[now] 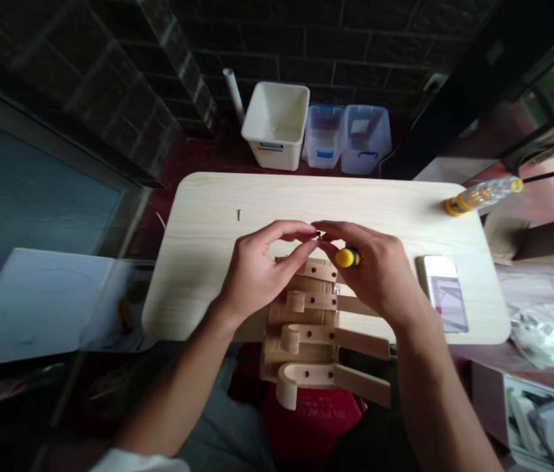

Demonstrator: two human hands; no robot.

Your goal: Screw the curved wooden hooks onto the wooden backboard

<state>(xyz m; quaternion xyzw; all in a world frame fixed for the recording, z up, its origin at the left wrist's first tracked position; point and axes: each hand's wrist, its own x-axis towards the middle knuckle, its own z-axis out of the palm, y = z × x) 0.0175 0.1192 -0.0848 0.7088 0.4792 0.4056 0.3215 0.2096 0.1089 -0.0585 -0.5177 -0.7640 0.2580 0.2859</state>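
My left hand and my right hand meet fingertip to fingertip above the table. A small dark screw is pinched there, mostly covered by fingers. Tucked in my right hand is a screwdriver, its yellow handle end showing and its shaft hidden. Below my hands, a wooden board juts past the table's near edge. Several bent wooden strips with curled left ends cross it, each showing dark screw heads. Another dark screw lies on the table, beyond my left hand.
The pale wooden table has rounded corners. A phone lies on its right side, and a clear bottle with yellow ends is at the far right corner. Past the far edge stand a cream bin and clear plastic boxes.
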